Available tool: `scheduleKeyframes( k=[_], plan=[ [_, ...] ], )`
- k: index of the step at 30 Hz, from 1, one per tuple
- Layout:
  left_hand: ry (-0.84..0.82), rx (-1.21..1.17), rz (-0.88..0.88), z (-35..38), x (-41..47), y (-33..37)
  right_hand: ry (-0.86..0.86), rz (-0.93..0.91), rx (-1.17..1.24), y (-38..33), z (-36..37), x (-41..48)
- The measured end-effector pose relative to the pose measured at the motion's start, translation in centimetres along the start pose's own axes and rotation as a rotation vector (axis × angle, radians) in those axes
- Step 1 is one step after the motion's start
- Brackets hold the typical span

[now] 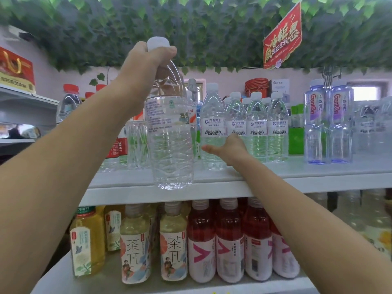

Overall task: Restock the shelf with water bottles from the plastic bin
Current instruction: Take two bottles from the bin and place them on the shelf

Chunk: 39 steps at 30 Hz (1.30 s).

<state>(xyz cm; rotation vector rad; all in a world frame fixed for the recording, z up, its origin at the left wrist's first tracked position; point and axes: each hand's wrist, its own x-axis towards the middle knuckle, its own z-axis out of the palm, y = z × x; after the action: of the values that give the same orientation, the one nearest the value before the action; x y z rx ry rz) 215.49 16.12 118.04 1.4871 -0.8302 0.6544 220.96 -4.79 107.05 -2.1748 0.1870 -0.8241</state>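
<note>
1. Two bare forearms reach up from the bottom edge toward the upper shelf (pixel 212 183), the white board taken here as the landmark.
2. Below the upper shelf, nearest the camera: a row of yellow tea bottles (pixel 134 245) toward the left and red drink bottles (pixel 230 240) toward the right, standing upright and packed side by side.
3. Left hand (pixel 146 60): fingers closed around the neck of a large clear water bottle (pixel 170 132), just under its white cap. The bottle hangs upright in front of the upper shelf, its base level with the shelf's front lip; I cannot tell whether it touches the board.
4. Right hand (pixel 228 148): over the upper shelf, right of the held bottle, palm against the lower body of a small labelled water bottle (pixel 213 126), thumb out toward the left. Fingers are hidden behind that bottle, so cannot tell whether they close on it.
5. On the upper shelf, right of that bottle: a cluster of matching small bottles (pixel 257 126), touching one another.
6. Further right on the same shelf: two tall blue-tinted bottles (pixel 328 122), side by side.
7. Left on the shelf, behind the held bottle: red-capped bottles (pixel 69 102).
8. Above and behind the upper shelf: green leaf garland (pixel 191 28) and a hanging red sign (pixel 283 37).
</note>
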Motion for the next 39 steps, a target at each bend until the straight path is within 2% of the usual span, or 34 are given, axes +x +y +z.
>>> scheduleKeyframes(
  k=[10, 18, 22, 26, 29, 31, 34, 39],
  plan=[
    [0.029, 0.003, -0.041, 0.1, -1.8, 0.3, -0.08, 0.073, -0.057, -0.8, -0.5, -0.3],
    [0.027, 0.016, -0.059, 1.0, -5.3, 2.5, -0.303, -0.093, -0.574, -2.0, -3.1, -2.8],
    [0.007, 0.049, -0.052, 0.9, -6.7, 3.8, -0.322, -0.219, -0.695, -2.6, -5.5, -4.9],
    [0.02, 0.045, -0.051, 0.4, -8.1, 4.6, -0.258, -0.419, -0.492, -3.6, -7.6, -9.3],
    [0.01, 0.025, -0.048, -0.1, -9.8, 5.5, -0.169, -0.486, -0.278, -4.2, -8.2, -14.0],
    [-0.028, -0.004, -0.057, -0.6, -11.0, 6.0, -0.178, -0.44, -0.005, -4.7, -8.1, -17.6],
    [-0.052, 0.01, -0.062, -1.1, -13.3, 6.4, -0.289, -0.263, 0.411, -5.2, -6.8, -23.3],
    [-0.104, -0.058, -0.103, -1.3, -16.8, 7.4, -0.312, -0.106, 0.614, -5.4, -3.1, -31.1]
  ],
)
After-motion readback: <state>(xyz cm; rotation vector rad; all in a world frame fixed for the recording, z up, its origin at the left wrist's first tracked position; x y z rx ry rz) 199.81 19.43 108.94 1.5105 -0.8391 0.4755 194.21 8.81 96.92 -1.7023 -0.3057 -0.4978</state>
